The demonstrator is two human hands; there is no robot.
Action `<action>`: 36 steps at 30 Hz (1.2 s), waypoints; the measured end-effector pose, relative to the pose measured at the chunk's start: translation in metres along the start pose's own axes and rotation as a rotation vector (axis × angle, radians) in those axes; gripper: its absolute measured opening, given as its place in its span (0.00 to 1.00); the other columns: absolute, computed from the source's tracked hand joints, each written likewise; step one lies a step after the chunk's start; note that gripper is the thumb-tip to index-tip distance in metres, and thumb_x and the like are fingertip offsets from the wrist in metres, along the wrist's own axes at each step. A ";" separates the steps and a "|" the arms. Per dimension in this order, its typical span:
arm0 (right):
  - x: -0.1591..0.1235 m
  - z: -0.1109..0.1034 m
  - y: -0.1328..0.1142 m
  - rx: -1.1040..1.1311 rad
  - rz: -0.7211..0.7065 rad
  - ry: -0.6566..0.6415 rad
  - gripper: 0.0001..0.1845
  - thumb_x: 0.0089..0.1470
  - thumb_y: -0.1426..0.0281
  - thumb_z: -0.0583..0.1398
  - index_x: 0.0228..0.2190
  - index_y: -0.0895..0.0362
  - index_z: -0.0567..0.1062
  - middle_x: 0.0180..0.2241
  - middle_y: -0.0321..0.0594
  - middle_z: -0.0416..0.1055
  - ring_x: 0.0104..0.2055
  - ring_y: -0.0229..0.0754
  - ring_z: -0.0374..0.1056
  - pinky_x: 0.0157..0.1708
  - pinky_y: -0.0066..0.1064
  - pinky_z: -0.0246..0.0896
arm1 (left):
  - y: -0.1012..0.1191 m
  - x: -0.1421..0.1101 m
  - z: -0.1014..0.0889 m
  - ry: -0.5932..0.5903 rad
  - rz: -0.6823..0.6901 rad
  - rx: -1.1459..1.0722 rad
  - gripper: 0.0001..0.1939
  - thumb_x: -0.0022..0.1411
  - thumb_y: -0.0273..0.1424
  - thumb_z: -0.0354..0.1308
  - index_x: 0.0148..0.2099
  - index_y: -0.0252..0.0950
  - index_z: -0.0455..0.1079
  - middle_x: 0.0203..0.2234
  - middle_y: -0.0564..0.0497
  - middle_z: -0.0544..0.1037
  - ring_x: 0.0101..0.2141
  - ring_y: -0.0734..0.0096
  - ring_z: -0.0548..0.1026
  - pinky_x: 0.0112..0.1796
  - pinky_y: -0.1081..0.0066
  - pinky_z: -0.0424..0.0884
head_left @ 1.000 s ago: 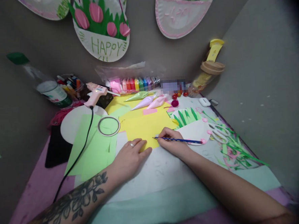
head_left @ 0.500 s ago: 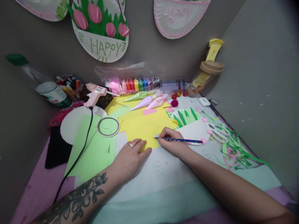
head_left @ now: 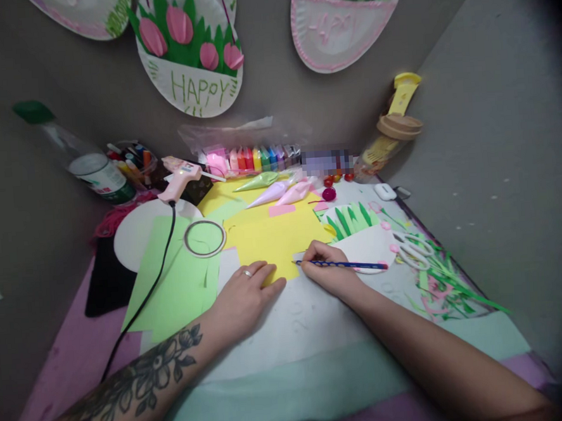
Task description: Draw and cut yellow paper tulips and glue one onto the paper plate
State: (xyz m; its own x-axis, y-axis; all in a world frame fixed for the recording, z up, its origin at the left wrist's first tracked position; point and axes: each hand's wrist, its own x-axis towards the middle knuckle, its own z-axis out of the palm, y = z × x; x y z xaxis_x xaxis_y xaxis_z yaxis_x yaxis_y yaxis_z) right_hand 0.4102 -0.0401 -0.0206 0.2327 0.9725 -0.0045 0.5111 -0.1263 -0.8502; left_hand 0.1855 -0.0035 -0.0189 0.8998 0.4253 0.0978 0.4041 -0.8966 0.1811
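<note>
My left hand (head_left: 249,293) lies flat with its fingers extended over the lower left part of a yellow sheet of paper (head_left: 273,236). In my right hand (head_left: 330,270) is a dark blue pencil (head_left: 355,265), pinched near its point. The pencil tip rests at or just above the right part of the yellow sheet; contact cannot be made out. Just beyond my right hand lies a cut paper plate (head_left: 371,246) with green paper leaves (head_left: 351,219) along its upper edge.
White scissors (head_left: 413,250) and green and pink paper scraps (head_left: 440,283) lie at right. Leftward are green paper (head_left: 164,278), a tape roll (head_left: 205,238) and a pink glue gun (head_left: 180,178) with its black cord (head_left: 148,301). Behind stand a bottle (head_left: 95,171) and a lidded cup (head_left: 386,140).
My right hand and the pencil have shifted slightly to the right along the yellow paper. My left hand stays in place.
</note>
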 end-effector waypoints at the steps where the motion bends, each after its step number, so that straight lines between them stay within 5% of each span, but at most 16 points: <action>1: 0.000 0.000 0.000 0.002 0.001 -0.004 0.05 0.40 0.72 0.58 0.18 0.54 0.65 0.19 0.31 0.65 0.23 0.37 0.60 0.23 0.26 0.53 | 0.000 0.000 0.000 0.000 0.000 0.005 0.20 0.64 0.25 0.51 0.58 0.40 0.63 0.53 0.41 0.68 0.54 0.55 0.65 0.48 0.57 0.67; 36: -0.003 -0.005 -0.001 0.012 -0.034 -0.113 0.05 0.35 0.74 0.56 0.14 0.54 0.63 0.16 0.31 0.63 0.21 0.36 0.58 0.21 0.27 0.50 | 0.000 0.000 -0.003 0.000 0.002 -0.015 0.20 0.64 0.25 0.50 0.58 0.39 0.65 0.53 0.38 0.69 0.54 0.54 0.66 0.47 0.56 0.67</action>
State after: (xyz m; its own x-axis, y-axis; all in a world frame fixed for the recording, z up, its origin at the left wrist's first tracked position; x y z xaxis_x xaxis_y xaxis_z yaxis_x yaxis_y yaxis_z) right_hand 0.4129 -0.0443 -0.0169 0.1203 0.9922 -0.0340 0.5074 -0.0909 -0.8569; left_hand 0.1853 -0.0030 -0.0164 0.9004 0.4238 0.0981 0.4001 -0.8953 0.1960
